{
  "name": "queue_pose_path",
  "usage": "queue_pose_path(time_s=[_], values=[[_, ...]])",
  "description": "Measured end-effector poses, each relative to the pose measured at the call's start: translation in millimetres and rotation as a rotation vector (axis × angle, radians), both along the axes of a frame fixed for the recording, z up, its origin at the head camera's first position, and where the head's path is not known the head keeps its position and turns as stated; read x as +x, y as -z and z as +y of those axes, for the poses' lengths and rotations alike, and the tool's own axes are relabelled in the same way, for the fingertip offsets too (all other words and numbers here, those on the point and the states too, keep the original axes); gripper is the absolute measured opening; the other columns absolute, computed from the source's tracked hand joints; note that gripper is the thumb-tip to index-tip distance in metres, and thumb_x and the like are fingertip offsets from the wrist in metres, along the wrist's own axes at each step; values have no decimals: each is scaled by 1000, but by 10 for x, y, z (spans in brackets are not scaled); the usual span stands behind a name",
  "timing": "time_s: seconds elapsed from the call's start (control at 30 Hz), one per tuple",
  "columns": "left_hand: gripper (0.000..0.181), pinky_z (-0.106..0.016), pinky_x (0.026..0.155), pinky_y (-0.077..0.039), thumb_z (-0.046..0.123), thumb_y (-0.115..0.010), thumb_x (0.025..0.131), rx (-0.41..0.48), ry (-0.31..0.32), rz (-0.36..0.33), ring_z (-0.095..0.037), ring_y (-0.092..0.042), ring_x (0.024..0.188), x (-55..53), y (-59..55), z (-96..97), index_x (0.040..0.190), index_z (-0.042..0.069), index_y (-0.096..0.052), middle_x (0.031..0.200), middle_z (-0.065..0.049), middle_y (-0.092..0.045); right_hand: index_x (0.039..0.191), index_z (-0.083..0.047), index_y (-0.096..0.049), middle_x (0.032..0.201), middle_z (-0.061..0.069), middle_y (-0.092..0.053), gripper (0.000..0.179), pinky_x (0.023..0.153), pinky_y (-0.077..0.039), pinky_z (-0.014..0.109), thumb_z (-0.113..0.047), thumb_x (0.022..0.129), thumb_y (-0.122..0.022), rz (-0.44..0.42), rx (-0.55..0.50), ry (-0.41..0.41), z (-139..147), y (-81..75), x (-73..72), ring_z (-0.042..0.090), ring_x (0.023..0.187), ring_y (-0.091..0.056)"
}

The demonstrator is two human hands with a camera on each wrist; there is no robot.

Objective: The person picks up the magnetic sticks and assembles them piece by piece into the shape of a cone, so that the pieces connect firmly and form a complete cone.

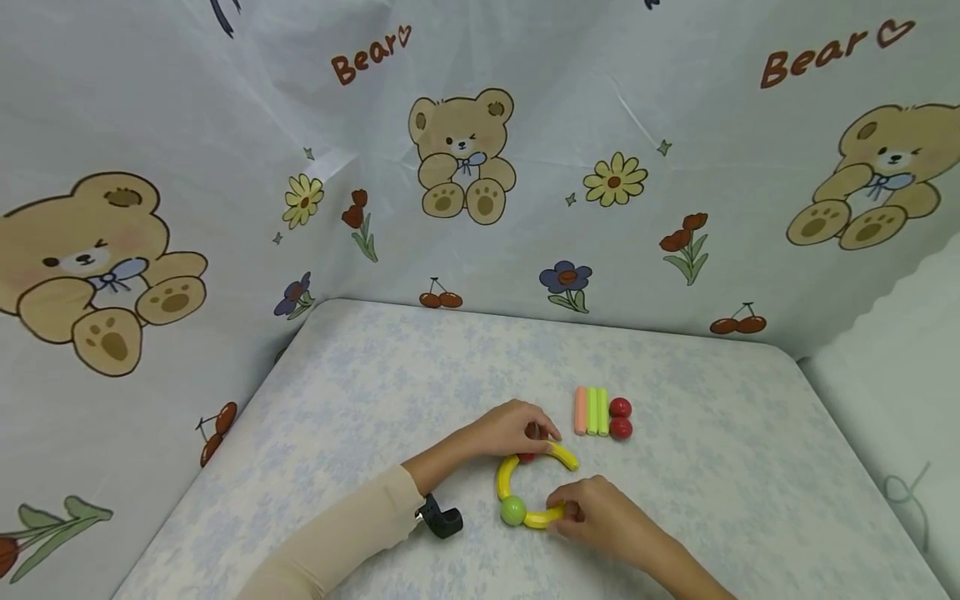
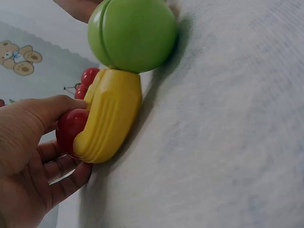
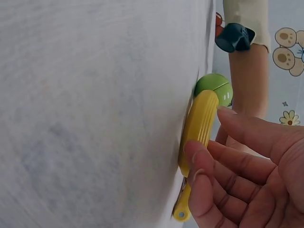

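The right hand's grip (image 1: 596, 517), reaching from 4 o'clock, pinches a ridged, curved yellow piece (image 1: 538, 520) at an open ring's 6 o'clock. The left hand's grip (image 1: 517, 427), its cream-sleeved forearm (image 1: 352, 525) from 8, holds a glossy red ball (image 2: 70, 128) near 12. A grooved green ball (image 1: 513, 510) sits at 8. Toward 1–2 lie 1 round pink stick (image 1: 581, 411), 2 lime sticks (image 1: 592, 411) and 2 shiny red balls (image 1: 621, 428). The pale counter (image 1: 750, 500) is blue-mottled; white bear-printed sheeting (image 1: 540, 50) rises at 12.
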State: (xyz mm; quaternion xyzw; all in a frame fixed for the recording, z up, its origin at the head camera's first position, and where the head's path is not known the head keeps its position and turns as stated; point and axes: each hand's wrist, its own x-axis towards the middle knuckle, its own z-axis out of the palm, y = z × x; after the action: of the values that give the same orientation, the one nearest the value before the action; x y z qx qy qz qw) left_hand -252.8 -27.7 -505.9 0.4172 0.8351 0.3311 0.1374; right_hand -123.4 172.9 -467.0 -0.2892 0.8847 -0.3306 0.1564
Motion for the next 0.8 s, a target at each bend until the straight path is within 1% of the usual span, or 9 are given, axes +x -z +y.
queue_pose_path(time_s=[0.13,0.27,0.4,0.67,0.8], values=[[19,-15,67,-49,17,-73,96,-38,16,-20,1,-59,74,-12,-34,-50,114,17,-78,89,13,-65,101,-5,-76,68,-16,-58,18,53,-44,20,-16,88,-81,7,8,24,-5,9,10,-3,58,-48],[20,-16,69,-50,15,-73,96,-55,0,-38,0,-58,77,0,-65,-132,116,16,-77,91,11,-66,101,-8,-76,69,-16,-58,15,53,-44,21,-17,90,-78,24,29,50,-5,3,7,-2,59,-49],[20,-17,68,-50,15,-74,95,-42,-40,-74,0,-59,76,48,-75,-220,115,13,-77,89,10,-66,101,-8,-76,70,-15,-58,13,54,-44,22,-17,91,-77,39,47,58,1,-3,-7,-1,60,-49],[13,-18,64,-48,16,-77,92,8,-126,-113,-2,-55,68,156,-60,-341,104,11,-77,78,10,-64,101,-9,-78,70,-14,-57,15,53,-44,23,-22,92,-76,68,82,94,22,-8,-59,1,61,-48],[15,-18,62,-47,17,-78,91,16,-160,-129,-2,-55,66,225,-69,-387,105,10,-76,77,9,-64,102,-9,-78,70,-12,-57,17,53,-44,23,-22,92,-77,70,94,107,36,-1,-84,3,61,-48]])
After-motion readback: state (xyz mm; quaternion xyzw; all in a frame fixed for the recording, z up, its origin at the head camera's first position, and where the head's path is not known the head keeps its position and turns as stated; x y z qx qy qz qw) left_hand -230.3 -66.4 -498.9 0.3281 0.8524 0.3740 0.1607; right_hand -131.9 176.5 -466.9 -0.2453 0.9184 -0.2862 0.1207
